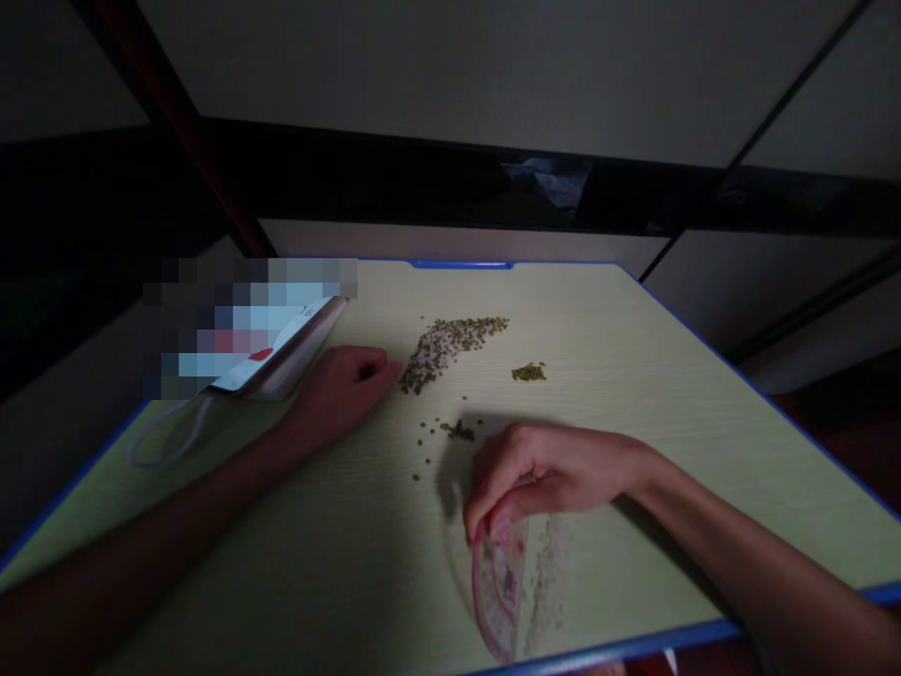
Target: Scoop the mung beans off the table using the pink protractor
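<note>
My left hand (343, 383) rests on the pale green table (633, 376), fingers curled, fingertips right beside a pile of mixed green beans and white rice (447, 345). My right hand (542, 474) is curled with its fingertips pinched over the top edge of a clear pink-rimmed bag (517, 587) holding white rice, near the table's front edge. A small heap of green beans (528, 373) lies apart to the right of the big pile. A few loose beans (454, 431) are scattered between my hands.
A white device with a cord (282, 361) lies at the table's left, partly blurred out. The table has a blue rim (461, 265). Dark frames and pale panels stand behind it. The room is dim.
</note>
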Tool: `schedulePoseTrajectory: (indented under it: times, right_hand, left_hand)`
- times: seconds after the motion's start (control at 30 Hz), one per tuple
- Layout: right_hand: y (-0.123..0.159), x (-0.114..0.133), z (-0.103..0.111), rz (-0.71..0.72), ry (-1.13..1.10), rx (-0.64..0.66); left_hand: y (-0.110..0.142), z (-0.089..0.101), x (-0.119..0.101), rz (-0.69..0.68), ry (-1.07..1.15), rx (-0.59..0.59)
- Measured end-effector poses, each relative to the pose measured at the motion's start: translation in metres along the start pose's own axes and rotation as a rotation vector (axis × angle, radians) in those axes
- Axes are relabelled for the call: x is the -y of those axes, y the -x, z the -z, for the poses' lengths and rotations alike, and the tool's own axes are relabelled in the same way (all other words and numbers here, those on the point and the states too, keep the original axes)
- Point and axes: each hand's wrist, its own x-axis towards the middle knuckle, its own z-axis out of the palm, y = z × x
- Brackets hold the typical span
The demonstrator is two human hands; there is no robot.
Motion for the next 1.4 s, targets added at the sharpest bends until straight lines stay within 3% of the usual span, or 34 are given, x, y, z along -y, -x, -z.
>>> schedulePoseTrajectory:
  times: [0.7, 0.8, 0.93, 1.1, 1.4]
  right_hand:
    - [0.018, 0.004, 0.014, -0.161, 0.003, 0.130]
    - [0.022, -0.001, 0.017, -0.170, -0.054, 0.030]
    - [0.027, -0.011, 0.022, -0.148, -0.135, -0.229]
    - [0.032, -0.017, 0.023, -0.170, -0.096, -0.454]
    - [0.055, -0.012, -0.021, -0.187, 0.044, -0.735]
  left_hand:
    - [0.000, 0.000, -0.001, 0.007, 0.011, 0.007]
    - [0.000, 0.000, -0.001, 0.009, 0.016, 0.012]
    - [-0.001, 0.000, 0.000, 0.001, 0.021, 0.013]
    - [-0.001, -0.001, 0.001, -0.009, 0.019, 0.013]
    - [-0.001, 0.002, -0.003, -0.038, 0.029, -0.008]
